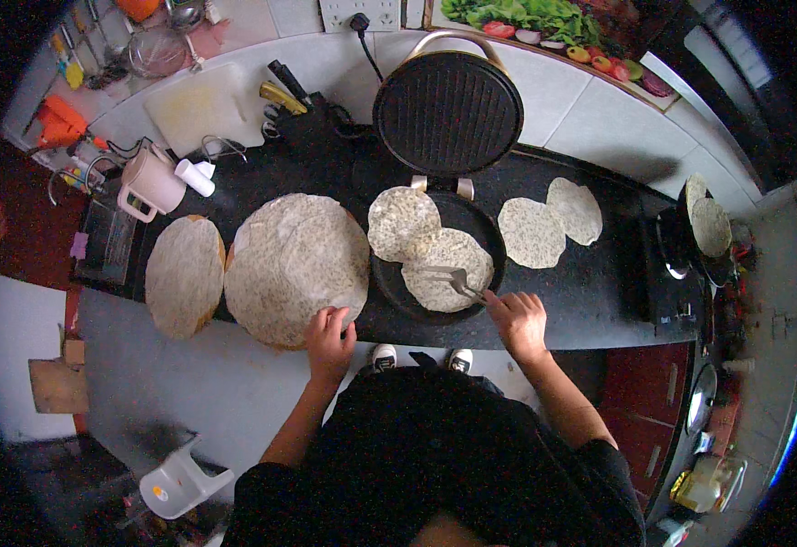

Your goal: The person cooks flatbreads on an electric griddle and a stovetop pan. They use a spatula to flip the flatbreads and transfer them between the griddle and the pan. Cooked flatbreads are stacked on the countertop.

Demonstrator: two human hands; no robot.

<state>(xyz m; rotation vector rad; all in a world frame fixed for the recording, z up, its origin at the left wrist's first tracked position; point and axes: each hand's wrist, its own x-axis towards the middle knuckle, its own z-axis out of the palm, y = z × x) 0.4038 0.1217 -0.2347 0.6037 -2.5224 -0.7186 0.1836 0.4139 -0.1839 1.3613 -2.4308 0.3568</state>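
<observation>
My right hand [521,325] grips the handle of a metal slotted turner [458,277], its head over a speckled round flatbread [443,294] on the lower plate of an opened electric griddle [480,222]. A second flatbread [404,222] overlaps it and hangs past the plate's left rim. My left hand [330,342] is at the near edge of a broad pile of flatbreads [282,267], fingers slightly apart and nothing visibly held. Whether its fingertips press on the pile, I cannot tell.
The griddle's ribbed lid [448,113] stands raised against the tiled wall. Two flatbreads [531,232] lie right of it on the dark counter [576,301]. Another covered round [185,280] sits at left, near a pink jug-like appliance [152,181]. A pan with flatbreads [710,225] is far right.
</observation>
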